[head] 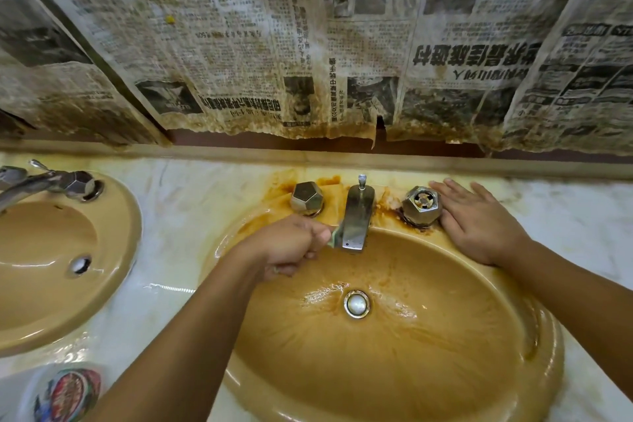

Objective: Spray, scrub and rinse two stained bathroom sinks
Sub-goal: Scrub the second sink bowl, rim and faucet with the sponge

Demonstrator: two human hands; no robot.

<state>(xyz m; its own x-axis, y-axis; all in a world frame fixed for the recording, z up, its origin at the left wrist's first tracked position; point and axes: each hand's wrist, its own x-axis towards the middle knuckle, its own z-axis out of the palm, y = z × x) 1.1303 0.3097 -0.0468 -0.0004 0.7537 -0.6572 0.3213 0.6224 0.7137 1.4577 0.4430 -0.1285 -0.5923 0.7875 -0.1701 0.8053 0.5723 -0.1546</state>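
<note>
The stained tan sink (445,370) lies in front of me, wet, with brown streaks in the bowl and rusty marks around the faucet base. My left hand (291,247) is curled round a small greenish scrub pad (330,238) and holds it against the left side of the chrome spout (356,223). My right hand (479,223) lies flat on the sink rim, just right of the right faceted knob (422,205). The left knob (307,199) stands free. A second tan sink (51,267) sits at the left with its own faucet (34,181).
The drain plug (357,304) sits in the middle of the bowl. A white container with a colourful label (68,394) stands on the marble counter at the bottom left. Stained newspaper sheets (308,44) cover the wall above the backsplash.
</note>
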